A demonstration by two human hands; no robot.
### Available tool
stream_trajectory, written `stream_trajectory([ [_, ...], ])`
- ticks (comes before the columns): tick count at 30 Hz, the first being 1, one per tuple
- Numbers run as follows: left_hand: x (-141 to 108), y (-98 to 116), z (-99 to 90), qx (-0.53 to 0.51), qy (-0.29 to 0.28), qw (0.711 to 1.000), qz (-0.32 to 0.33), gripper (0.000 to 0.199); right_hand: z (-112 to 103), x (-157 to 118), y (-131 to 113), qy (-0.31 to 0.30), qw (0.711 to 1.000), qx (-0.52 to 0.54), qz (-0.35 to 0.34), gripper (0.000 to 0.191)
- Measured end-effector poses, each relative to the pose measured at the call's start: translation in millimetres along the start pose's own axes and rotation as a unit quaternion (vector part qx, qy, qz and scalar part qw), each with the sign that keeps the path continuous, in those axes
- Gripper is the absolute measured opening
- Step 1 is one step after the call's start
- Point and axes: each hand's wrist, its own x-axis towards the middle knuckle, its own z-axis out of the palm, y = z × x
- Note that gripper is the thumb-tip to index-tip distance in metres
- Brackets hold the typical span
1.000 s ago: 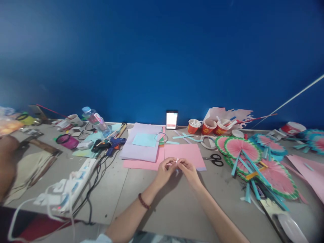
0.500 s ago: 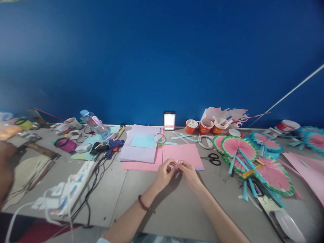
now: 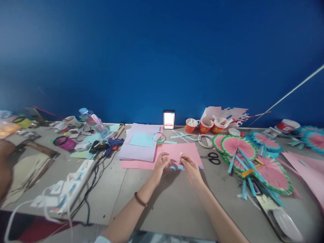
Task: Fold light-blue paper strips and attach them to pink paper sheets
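My right hand (image 3: 191, 170) pinches a small white piece (image 3: 180, 154) between thumb and fingertips; its kind is too small to tell. Across a short gap, my left hand (image 3: 161, 167) has its fingers loosely curved and apart, and I see nothing in them. Both hands are above the front part of a pink paper sheet (image 3: 182, 152). A light blue strip (image 3: 177, 167) shows at that sheet's near edge, between the hands. Black-handled scissors (image 3: 214, 158) lie just right of the pink sheet, their blades partly hidden.
Lilac paper (image 3: 139, 155) and a light blue sheet (image 3: 142, 140) lie left of centre. A blue glue gun (image 3: 112, 146), power strip (image 3: 76, 185) and bottle (image 3: 93, 121) are further left. Paper cups (image 3: 206, 126) stand behind; pleated paper fans (image 3: 239, 148) spread at right. Another person's arm (image 3: 6, 165) shows far left.
My hands, touching at the fingertips before, have moved apart. The white piece stays with my right hand, and the light blue strip now shows between them.
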Motion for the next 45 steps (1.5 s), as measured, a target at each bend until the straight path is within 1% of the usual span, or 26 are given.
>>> stream_trajectory([
  [2, 1.5, 1.8, -1.9, -0.078, -0.018, 0.995, -0.053, 0.046, 1.1, -0.9, -1.8, -0.011, 1.0, -0.017, -0.019, 0.038],
  [4, 1.8, 3.0, -2.6, -0.119, -0.03, 0.989, -0.082, 0.05, 5.4, -4.6, -3.6, -0.038, 0.997, -0.053, -0.045, 0.046],
  [7, 0.4, 3.5, -1.3, -0.123, -0.022, 0.989, -0.078, 0.059, 14.8, -14.1, -3.7, -0.074, 0.985, -0.133, -0.086, 0.055],
  [10, -1.6, 1.9, 1.2, -0.092, -0.003, 0.994, -0.066, 0.072, 20.7, -22.6, 1.7, -0.104, 0.969, -0.2, -0.097, 0.061],
  [12, -2.6, -0.7, 2.4, -0.076, -0.004, 0.995, -0.063, 0.076, 21.1, -25.6, 7.4, -0.111, 0.961, -0.235, -0.095, 0.064],
  [15, -2.8, -7.1, 3.2, -0.067, -0.02, 0.996, -0.054, 0.079, 19.7, -26.6, 14.7, -0.098, 0.952, -0.272, -0.098, 0.065],
  [18, -1.9, -12.3, 3.9, -0.073, -0.035, 0.996, -0.045, 0.079, 20.1, -25.9, 15.4, -0.092, 0.954, -0.268, -0.097, 0.06],
  [20, -1.5, -11.8, 4.3, -0.065, -0.037, 0.997, -0.03, 0.075, 21.0, -25.2, 12.6, -0.085, 0.958, -0.253, -0.102, 0.057],
  [23, -1.4, -5.1, 4.6, -0.009, -0.036, 0.999, -0.005, 0.063, 20.7, -23.3, 7.6, -0.056, 0.962, -0.234, -0.125, 0.057],
  [26, -1.3, 0.8, 4.4, 0.039, -0.053, 0.998, -0.012, 0.051, 18.4, -20.5, 5.0, -0.037, 0.97, -0.201, -0.132, 0.058],
  [28, -0.4, 0.6, 3.7, 0.046, -0.061, 0.997, -0.018, 0.048, 16.8, -18.6, 4.0, -0.025, 0.973, -0.186, -0.135, 0.059],
  [31, 2.0, -4.6, 1.4, 0.046, -0.047, 0.998, -0.015, 0.047, 14.7, -16.3, 2.3, 0.006, 0.973, -0.182, -0.143, 0.06],
  [33, 3.4, -8.0, -0.6, 0.065, -0.033, 0.997, -0.007, 0.047, 13.3, -15.2, 1.2, 0.019, 0.976, -0.171, -0.133, 0.06],
  [35, 3.7, -9.7, -2.0, 0.107, -0.033, 0.994, 0.013, 0.044, 12.2, -14.5, 0.9, 0.022, 0.982, -0.15, -0.115, 0.062],
  [37, 2.9, -9.4, -2.0, 0.154, -0.047, 0.986, 0.033, 0.04, 11.7, -14.2, 1.3, 0.013, 0.987, -0.13, -0.096, 0.062],
  [40, 0.9, -7.8, -0.4, 0.182, -0.059, 0.981, 0.04, 0.036, 12.4, -14.8, 1.6, -0.009, 0.989, -0.119, -0.084, 0.061],
  [42, 0.3, -7.0, 0.3, 0.179, -0.043, 0.981, 0.06, 0.033, 13.6, -15.9, 1.1, -0.014, 0.987, -0.127, -0.096, 0.06],
  [45, 0.7, -6.7, -0.2, 0.184, -0.014, 0.977, 0.108, 0.027, 15.1, -17.6, 0.5, -0.013, 0.98, -0.157, -0.124, 0.058],
])
